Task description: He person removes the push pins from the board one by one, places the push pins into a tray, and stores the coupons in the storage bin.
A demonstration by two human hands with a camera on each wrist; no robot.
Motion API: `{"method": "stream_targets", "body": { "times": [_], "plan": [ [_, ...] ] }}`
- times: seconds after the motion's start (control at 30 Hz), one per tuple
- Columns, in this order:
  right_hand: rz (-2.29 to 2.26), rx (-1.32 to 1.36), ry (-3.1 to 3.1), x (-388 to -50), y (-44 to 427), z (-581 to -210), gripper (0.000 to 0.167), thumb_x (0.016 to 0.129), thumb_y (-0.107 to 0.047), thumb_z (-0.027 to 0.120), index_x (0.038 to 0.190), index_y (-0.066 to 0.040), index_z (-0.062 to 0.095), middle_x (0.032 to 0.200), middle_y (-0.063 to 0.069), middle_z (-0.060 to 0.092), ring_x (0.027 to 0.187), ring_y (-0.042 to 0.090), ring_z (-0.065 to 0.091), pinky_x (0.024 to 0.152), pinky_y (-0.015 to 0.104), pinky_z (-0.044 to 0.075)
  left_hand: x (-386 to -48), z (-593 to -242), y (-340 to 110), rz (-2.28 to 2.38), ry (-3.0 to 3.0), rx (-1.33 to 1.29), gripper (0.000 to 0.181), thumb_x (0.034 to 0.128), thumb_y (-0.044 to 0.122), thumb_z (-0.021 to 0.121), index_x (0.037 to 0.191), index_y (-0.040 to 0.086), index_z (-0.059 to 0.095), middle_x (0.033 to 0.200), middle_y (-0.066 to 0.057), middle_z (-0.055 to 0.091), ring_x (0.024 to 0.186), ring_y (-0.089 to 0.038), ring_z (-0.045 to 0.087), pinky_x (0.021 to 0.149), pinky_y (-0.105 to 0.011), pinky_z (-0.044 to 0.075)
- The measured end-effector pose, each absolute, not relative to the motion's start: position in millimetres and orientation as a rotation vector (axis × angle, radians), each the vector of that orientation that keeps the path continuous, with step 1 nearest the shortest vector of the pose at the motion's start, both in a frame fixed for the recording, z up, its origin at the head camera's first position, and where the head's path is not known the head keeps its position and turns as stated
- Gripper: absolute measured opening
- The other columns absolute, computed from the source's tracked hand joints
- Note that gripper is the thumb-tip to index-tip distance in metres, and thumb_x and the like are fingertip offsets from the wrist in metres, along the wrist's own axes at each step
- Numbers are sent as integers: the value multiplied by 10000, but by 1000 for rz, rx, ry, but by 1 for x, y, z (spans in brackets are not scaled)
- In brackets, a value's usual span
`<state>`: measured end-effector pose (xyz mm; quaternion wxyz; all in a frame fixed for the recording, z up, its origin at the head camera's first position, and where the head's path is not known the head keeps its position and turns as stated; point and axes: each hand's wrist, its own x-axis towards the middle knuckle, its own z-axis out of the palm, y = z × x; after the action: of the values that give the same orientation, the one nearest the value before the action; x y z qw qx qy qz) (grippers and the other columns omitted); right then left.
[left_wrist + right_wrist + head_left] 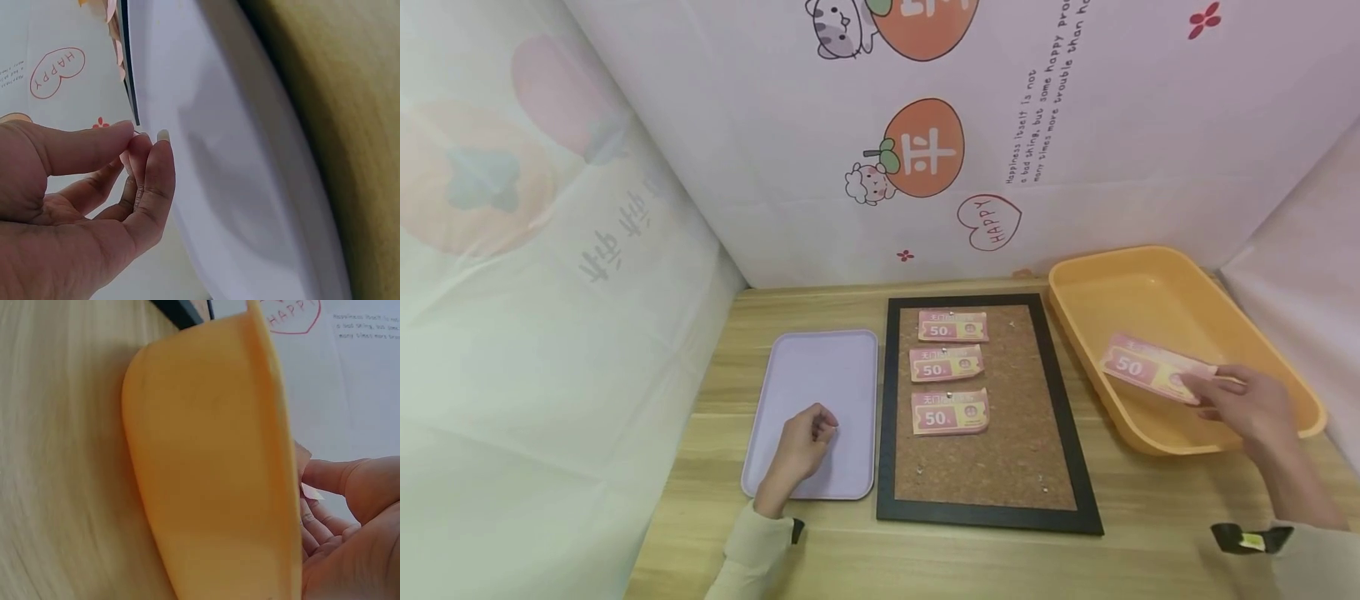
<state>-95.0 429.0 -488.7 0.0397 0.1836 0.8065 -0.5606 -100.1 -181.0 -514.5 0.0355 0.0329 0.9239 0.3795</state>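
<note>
My right hand [1262, 408] pinches one end of a pink and yellow paper coupon [1138, 364] marked 50, above the orange bin. In the right wrist view, the bin's wall hides most of that coupon [303, 457]. Over the lilac tray [820, 367], the thumb and fingers of my left hand [805, 442] pinch a tiny pushpin; just a thin sliver shows in the left wrist view, the rest being covered by fingertips. Between the hands lies a black-framed cork board [1022, 433]. Along its left side, a top coupon [952, 327], a middle coupon [946, 364] and a lower coupon [950, 412] are pinned in a column.
The deep orange bin [1150, 279] stands right of the board on the wooden table [985, 567]. Loose-looking pins [1043, 487] dot the board's lower corners and upper right. Printed white cloth [790, 167] walls the back and both sides.
</note>
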Motion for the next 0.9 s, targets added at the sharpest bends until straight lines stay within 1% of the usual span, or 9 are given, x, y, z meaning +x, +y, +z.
{"method": "stream_targets", "body": {
  "times": [0.13,0.23,0.33,0.43,0.6,0.67,0.77,0.83,0.9],
  "plan": [
    [-1582,571,2524,-95,432,-489,434,1003,-345,696,1177,24,548,706,-271,687,637,33,733,630,274,624,-100,-516,-183,1145,2836,89,109,917,-86,648,945,16,676,863,-95,694,771,-152,622,691,-226,511],
    [-1529,534,2553,-97,432,-490,711,1021,-332,666,1400,197,379,709,-321,661,637,20,727,637,285,629,-100,-518,-184,1137,2838,79,115,913,-91,646,939,16,678,860,-97,697,769,-157,626,699,-230,515],
    [-1467,521,2584,-98,434,-491,859,1024,-327,659,1480,261,230,716,-351,631,631,19,722,637,296,632,-99,-519,-185,1136,2840,79,121,908,-96,644,933,17,678,858,-96,697,770,-158,628,702,-233,520],
    [-1382,526,2616,-100,437,-492,847,1012,-335,672,1464,259,271,722,-324,649,626,37,722,627,301,629,-99,-519,-186,1132,2847,85,126,904,-99,640,927,18,679,853,-92,695,766,-154,623,696,-231,518],
    [-1084,488,2743,-107,445,-493,778,982,-385,699,1384,222,428,724,18,787,618,69,716,613,167,469,-99,-520,-187,1117,2863,86,123,900,-98,638,922,15,680,838,-88,689,752,-142,606,682,-225,505],
    [-940,481,2797,-110,448,-494,762,966,-411,704,1349,209,482,930,218,791,727,215,743,665,210,401,-99,-521,-188,1112,2865,81,120,900,-96,642,920,16,681,833,-86,689,747,-140,603,680,-222,503],
    [-796,473,2824,-113,452,-496,764,957,-440,696,1330,198,505,1246,405,628,1000,492,663,739,357,418,-100,-521,-187,1114,2862,91,126,890,-102,639,920,13,683,826,-91,693,741,-142,607,677,-226,508],
    [-729,456,2844,-115,456,-501,741,949,-445,696,1298,188,535,1338,466,501,1077,597,547,747,428,412,-100,-521,-186,1119,2860,104,134,881,-110,635,919,9,684,822,-95,696,736,-143,609,672,-230,509],
    [-708,429,2854,-116,459,-506,721,942,-437,704,1277,183,553,1323,465,515,1069,607,544,742,442,418,-100,-520,-185,1127,2857,112,144,869,-117,628,919,5,684,820,-98,699,733,-143,612,668,-235,511]
  ]
}}
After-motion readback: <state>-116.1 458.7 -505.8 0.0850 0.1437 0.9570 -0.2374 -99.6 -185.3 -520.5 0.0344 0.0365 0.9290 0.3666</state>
